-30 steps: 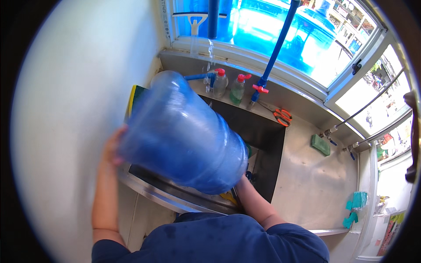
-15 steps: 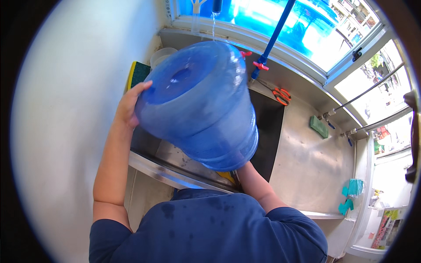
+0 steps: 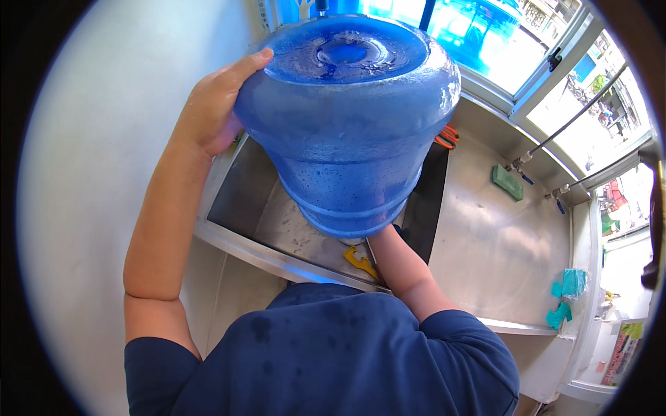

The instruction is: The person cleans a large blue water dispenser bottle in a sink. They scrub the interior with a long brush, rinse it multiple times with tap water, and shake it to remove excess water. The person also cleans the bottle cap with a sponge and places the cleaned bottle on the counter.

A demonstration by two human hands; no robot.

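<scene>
A large, clear blue water jug is upside down over the sink, its wet base facing up. My left hand grips the upper left edge of the jug, thumb over the rim of its base. At the lower end, my right hand supports the jug near its neck; its fingers are hidden behind the blue plastic. Below, a yellow plastic tool lies in the sink close to my right wrist.
To the right stretches a steel counter with a green soap-like block. Orange-handled scissors lie behind the jug. Thin pipes with valves run along the right wall. Teal cloth or plastic pieces hang at the right edge.
The jug has moved up and tipped more fully upside down, nearer to me. My left hand rose with it. The water stream seen earlier behind the jug is now out of sight.
</scene>
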